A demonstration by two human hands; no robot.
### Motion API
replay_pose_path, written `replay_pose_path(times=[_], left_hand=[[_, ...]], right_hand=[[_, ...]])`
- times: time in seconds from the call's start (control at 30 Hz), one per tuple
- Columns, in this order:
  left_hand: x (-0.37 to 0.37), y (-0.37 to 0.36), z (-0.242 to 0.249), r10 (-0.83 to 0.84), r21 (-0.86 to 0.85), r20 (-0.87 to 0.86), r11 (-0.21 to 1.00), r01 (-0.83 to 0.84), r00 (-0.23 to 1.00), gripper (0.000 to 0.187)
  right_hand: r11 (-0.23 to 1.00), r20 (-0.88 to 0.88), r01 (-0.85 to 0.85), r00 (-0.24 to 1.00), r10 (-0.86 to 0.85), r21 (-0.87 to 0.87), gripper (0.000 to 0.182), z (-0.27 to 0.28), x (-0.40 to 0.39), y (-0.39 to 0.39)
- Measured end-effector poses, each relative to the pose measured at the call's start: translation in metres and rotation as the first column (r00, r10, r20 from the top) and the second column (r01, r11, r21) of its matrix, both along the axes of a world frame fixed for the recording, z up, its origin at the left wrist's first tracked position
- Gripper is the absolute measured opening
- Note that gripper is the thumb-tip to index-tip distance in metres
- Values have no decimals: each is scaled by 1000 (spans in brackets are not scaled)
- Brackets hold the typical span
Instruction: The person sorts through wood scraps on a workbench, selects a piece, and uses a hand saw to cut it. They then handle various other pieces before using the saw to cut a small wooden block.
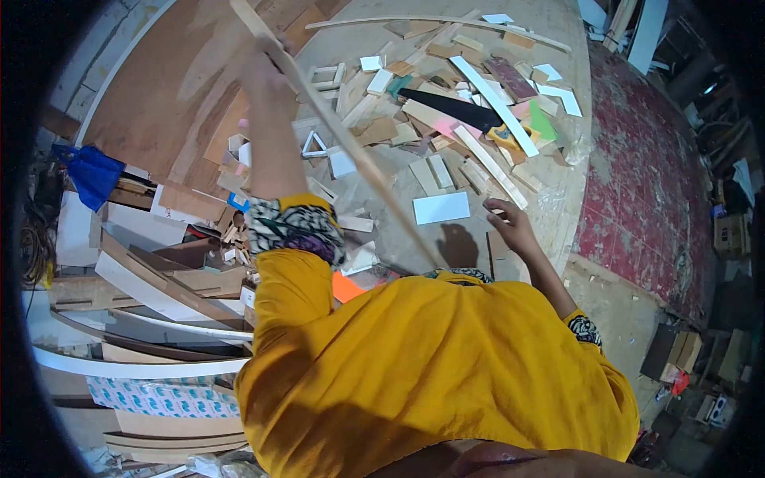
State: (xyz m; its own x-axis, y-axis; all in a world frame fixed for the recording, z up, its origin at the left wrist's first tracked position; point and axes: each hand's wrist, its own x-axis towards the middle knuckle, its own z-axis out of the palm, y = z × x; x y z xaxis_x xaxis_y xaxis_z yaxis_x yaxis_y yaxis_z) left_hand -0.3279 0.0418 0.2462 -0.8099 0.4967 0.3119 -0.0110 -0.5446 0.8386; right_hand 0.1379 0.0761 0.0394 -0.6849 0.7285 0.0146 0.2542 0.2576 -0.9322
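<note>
My left hand (269,70) reaches far forward, with its fingers wrapped round a long wooden strip (339,131). The strip slants from the top of the view down toward my chest, where its near end is hidden by my yellow shirt. Over the near right part of the work surface, my right hand (514,227) hovers with loosely bent fingers and nothing visible in them. Closest to it lies a white rectangular piece (442,208). A hand saw (454,109) with a dark blade and yellow handle rests among wood offcuts, partly under a long white strip (496,107).
Wood offcuts, a small white triangular frame (314,144) and a green piece (543,121) are scattered about. A thin wooden strip (438,21) lies along the back. Boards and curved panels (143,366) crowd the left, near a blue bag (89,174). A worn red surface (637,175) lies right.
</note>
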Motion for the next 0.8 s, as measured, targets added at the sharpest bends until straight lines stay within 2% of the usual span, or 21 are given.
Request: replay_pose_path(times=[0.07,0.1,0.17,0.2,0.27,0.33,0.4,0.47,0.53,0.6,0.63,0.7,0.73,0.8], left_hand=[[-8,-12,46,9,-212,-104,977,-31,995,22],[-17,-15,57,5,-216,-101,976,-27,995,22],[-31,-17,68,-116,-528,-137,849,26,984,24],[-32,-14,61,-118,-532,-135,846,28,984,24],[-38,-10,30,-118,-742,-221,664,-88,968,26],[-57,-10,-21,-143,-847,-87,531,3,986,26],[-66,-14,-76,-93,-908,-118,414,-70,989,27],[-72,-24,-134,-43,-786,-152,611,-94,987,26],[-84,-23,-181,74,-792,-42,605,-78,996,28],[-82,-26,-190,11,-883,75,466,61,997,29],[-89,-23,-207,14,-883,73,465,58,997,29],[-95,-17,-234,112,-893,-52,440,-97,992,27],[-98,-14,-240,115,-892,-54,441,-100,992,27],[-100,-13,-252,96,-876,120,478,60,988,23]], right_hand=[[997,29,75,997,-76,27,26,-4,12,7],[997,32,78,996,-79,24,26,-6,18,10],[979,103,169,982,-157,-115,24,-13,29,14],[971,86,201,978,-190,-130,23,-17,33,14],[964,116,217,973,-200,-155,23,-16,38,13],[958,143,236,966,-214,-164,21,-17,42,14],[958,154,242,964,-219,-153,21,-21,47,15],[957,193,251,956,-222,-145,21,-26,52,17],[960,200,255,953,-230,-113,21,-29,55,18],[964,220,257,946,-238,-62,22,-35,60,20],[965,219,255,947,-235,-63,22,-38,62,22],[967,228,253,943,-241,-25,22,-41,63,24],[969,239,247,941,-241,5,23,-40,63,25],[966,262,257,934,-244,-17,23,-39,62,25]])
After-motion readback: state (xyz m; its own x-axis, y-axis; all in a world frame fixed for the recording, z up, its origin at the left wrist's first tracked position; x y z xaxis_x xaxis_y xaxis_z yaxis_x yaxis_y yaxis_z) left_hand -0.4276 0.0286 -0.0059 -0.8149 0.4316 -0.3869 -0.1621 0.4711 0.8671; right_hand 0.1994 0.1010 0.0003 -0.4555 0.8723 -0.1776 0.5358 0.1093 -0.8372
